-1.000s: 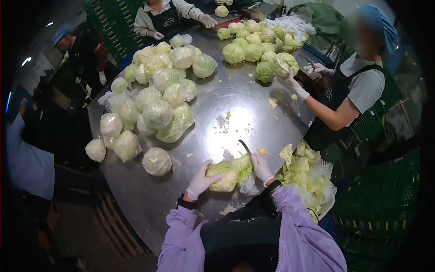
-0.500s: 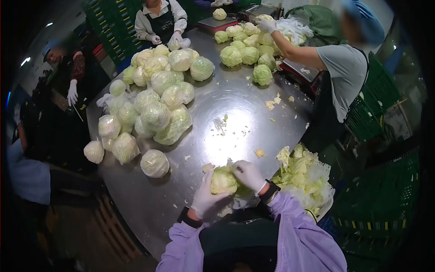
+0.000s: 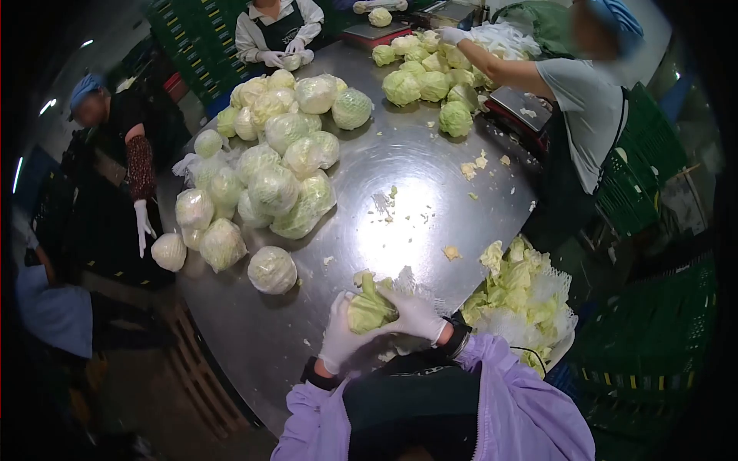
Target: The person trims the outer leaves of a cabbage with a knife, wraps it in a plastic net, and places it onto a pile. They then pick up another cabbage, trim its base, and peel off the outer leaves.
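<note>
The left hand [image 3: 344,336], in a white glove, is grasping a green cabbage [image 3: 369,312] from its left side. The right hand [image 3: 416,313], also gloved, is touching the same cabbage at its right side; how far its fingers are closing, one cannot tell. Both hands are holding the cabbage low, over the near part of the metal table [image 3: 307,361]. Just beyond the right hand, a white foam net [image 3: 413,283] is lying on the table.

Ahead and to the left, a single wrapped cabbage [image 3: 272,270] is resting apart from the large pile of wrapped cabbages [image 3: 269,180]. Small leaf scraps [image 3: 393,203] are lying on the shiny middle of the table. To the right, beside the table edge, a white container [image 3: 565,347] is holding loose leaves [image 3: 511,288] and more netting.

At the far side, a pile of bare cabbages [image 3: 430,77] is sitting near a scale [image 3: 520,108]. A co-worker [image 3: 573,107] on the right is reaching over this pile, and another co-worker [image 3: 280,31] is standing at the far edge, holding a pale object.
</note>
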The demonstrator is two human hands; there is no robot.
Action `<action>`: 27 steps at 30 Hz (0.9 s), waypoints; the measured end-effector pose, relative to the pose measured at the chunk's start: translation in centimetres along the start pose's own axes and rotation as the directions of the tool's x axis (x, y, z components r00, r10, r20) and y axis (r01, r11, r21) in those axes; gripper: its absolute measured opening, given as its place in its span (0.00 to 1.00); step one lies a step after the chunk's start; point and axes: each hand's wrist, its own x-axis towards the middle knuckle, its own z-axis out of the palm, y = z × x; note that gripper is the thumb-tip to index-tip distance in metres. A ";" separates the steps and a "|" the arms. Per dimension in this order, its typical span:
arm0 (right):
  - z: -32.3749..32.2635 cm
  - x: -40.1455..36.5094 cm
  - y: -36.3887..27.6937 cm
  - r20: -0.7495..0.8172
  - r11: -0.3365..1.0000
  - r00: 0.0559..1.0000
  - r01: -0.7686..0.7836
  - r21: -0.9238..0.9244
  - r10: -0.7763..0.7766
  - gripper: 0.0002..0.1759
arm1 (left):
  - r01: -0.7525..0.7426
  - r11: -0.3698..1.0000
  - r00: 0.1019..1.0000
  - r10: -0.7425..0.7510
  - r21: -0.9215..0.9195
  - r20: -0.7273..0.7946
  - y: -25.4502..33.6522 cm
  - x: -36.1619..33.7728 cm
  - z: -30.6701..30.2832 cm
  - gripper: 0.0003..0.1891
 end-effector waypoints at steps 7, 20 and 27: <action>2.7 -0.9 6.7 -0.105 0.990 0.989 -0.111 -0.090 0.102 0.27 | 0.237 0.532 0.971 -0.167 -0.813 0.173 -6.1 0.1 -2.2 0.45; 5.4 0.9 2.3 -0.147 0.986 0.983 -0.091 0.143 0.112 0.28 | 0.071 0.804 0.996 -0.090 -0.591 -0.002 -4.6 0.2 0.2 0.44; 5.7 1.7 2.5 -0.149 0.966 0.958 -0.226 0.125 0.244 0.24 | 0.104 0.850 0.994 -0.098 -0.517 0.040 -5.1 0.6 0.1 0.43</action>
